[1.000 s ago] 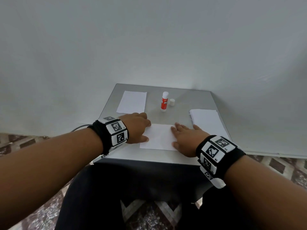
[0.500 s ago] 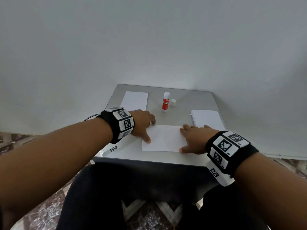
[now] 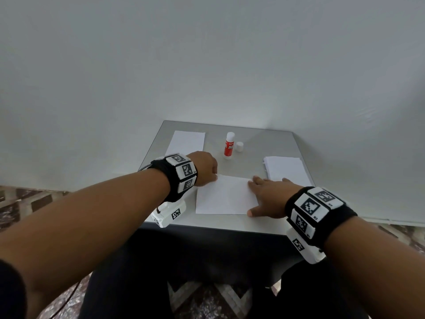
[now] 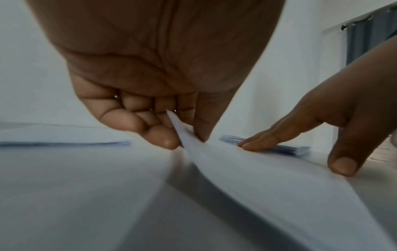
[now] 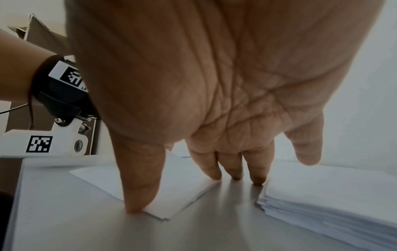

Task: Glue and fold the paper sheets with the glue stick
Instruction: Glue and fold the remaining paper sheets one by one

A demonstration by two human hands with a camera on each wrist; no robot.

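While the left hand (image 4: 150, 108) is pinching the far-left corner of the paper sheet (image 3: 224, 195) between thumb and fingertips and peeling it up off the bench (image 3: 271, 148), the right hand (image 3: 268, 199) is lying flat and spread along the sheet's right edge, grasping nothing, with its fingertips (image 5: 211, 173) and thumb pressing down by that edge. That sheet is sitting at the near middle of the bench.

Judging from this, the step in hand is the fold itself. To do it well, the right hand should be pressing firmly so the sheet is not sliding, while the left hand is carrying the lifted edge over in one smooth arc and lining up its corners before any crease is being pressed. Creasing should be running from the middle outward, so that no wrinkle is being trapped. Whether glue is already lying on the sheet cannot be told from these views.

Farther off, the glue stick (image 3: 229, 146) is standing upright and uncapped at the far middle, its cap (image 3: 239, 146) just beside it on the right. One more sheet (image 3: 187, 141) is lying at the far left, and a paper stack (image 3: 285, 169) is waiting at the right.

On the glue stick a red label is carrying white lettering that seems to be reading "GLUE STICK"; the smaller brand line above it is too small to read.
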